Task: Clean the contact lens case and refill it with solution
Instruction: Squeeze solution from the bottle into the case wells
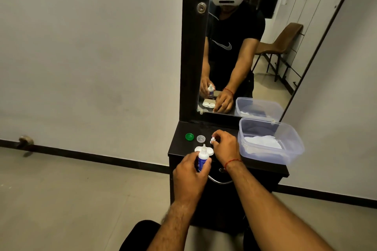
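Two grips closed, left hand (189, 171) around solution bottle (203, 158), right hand (224, 146) pinching small cap (213, 140)

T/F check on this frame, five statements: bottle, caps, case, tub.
1. The left hand holds the solution bottle upright. True.
2. The bottle's nozzle is capped. False: it is bare; the right hand holds a small white cap.
3. The green lid lies left of the clear lid. True.
4. Both lids are screwed onto the lens case. False: they lie apart behind it.
5. The plastic tub sits left of the hands. False: right.
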